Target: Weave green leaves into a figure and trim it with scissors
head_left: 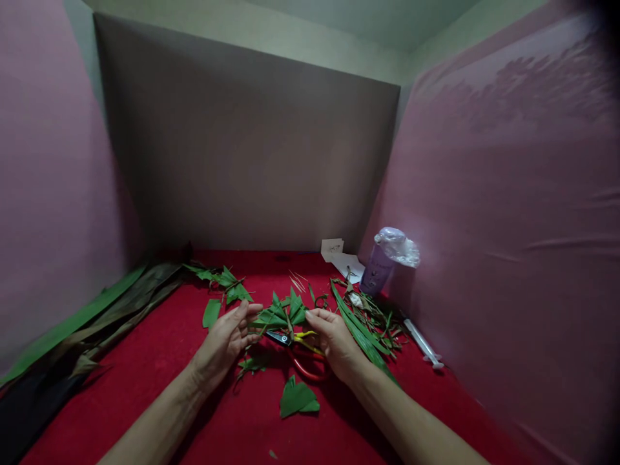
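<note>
Between my hands is a folded green leaf piece [283, 313] with pointed, fan-like tips and a thin brown stem. My right hand [334, 339] pinches its right end between thumb and fingers. At the left end, my left hand [232, 336] has its fingers stretched out and apart; whether they touch the leaf I cannot tell. Just below lies a pair of scissors [279, 337] with dark blades and red and yellow handles, partly hidden by my right hand. Cut leaf pieces [299, 397] rest on the red cloth in front of it.
Long leaves [111, 300] run along the left wall. More leaf cuttings [225, 279] and thin sticks [298, 281] lie behind my hands. To the right are a heap of stems [382, 323], a syringe [422, 341], a purple container [375, 271] with clear plastic, and white paper cards [332, 248].
</note>
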Motion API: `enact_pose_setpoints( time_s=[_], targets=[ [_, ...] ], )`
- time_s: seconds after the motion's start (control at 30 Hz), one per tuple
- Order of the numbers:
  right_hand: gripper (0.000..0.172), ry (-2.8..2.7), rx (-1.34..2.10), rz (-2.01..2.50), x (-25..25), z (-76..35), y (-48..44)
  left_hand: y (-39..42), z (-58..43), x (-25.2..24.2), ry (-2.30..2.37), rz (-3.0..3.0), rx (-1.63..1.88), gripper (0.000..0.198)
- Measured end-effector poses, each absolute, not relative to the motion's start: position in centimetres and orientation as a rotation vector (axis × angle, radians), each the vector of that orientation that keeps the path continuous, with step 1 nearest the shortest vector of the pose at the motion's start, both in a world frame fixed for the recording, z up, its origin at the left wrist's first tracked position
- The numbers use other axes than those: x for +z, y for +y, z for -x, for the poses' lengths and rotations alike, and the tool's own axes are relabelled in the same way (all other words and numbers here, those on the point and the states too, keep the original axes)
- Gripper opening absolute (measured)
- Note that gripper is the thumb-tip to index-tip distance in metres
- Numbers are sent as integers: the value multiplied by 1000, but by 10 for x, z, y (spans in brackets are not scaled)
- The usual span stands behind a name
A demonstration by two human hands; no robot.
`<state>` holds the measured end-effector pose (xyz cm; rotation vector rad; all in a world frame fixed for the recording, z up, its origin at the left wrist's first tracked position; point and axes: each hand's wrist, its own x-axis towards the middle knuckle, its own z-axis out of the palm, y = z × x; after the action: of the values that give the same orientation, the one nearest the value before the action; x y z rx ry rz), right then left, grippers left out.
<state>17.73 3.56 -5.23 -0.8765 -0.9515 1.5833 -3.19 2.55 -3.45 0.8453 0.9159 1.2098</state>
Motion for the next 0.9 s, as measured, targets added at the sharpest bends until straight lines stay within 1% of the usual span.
enact_pose_setpoints(
  time_s=[0.17,0.33,0.5,0.7,0.9],
  targets=[
    [29,-946,1583,870,-55,-178,37,26,30,-32,914,-797,1197,38],
    [29,-944,1584,859,-53,-177,36,23,29,-34,909,-863,1182,25],
    [29,-947,1600,863,-50,-177,33,24,28,-38,940,-884,1183,20],
    [36,-963,1605,851,-50,-177,32,27,31,-40,957,-877,1204,18],
    [36,-966,1586,832,-51,-177,33,28,32,-40,950,-870,1233,16]
  ],
)
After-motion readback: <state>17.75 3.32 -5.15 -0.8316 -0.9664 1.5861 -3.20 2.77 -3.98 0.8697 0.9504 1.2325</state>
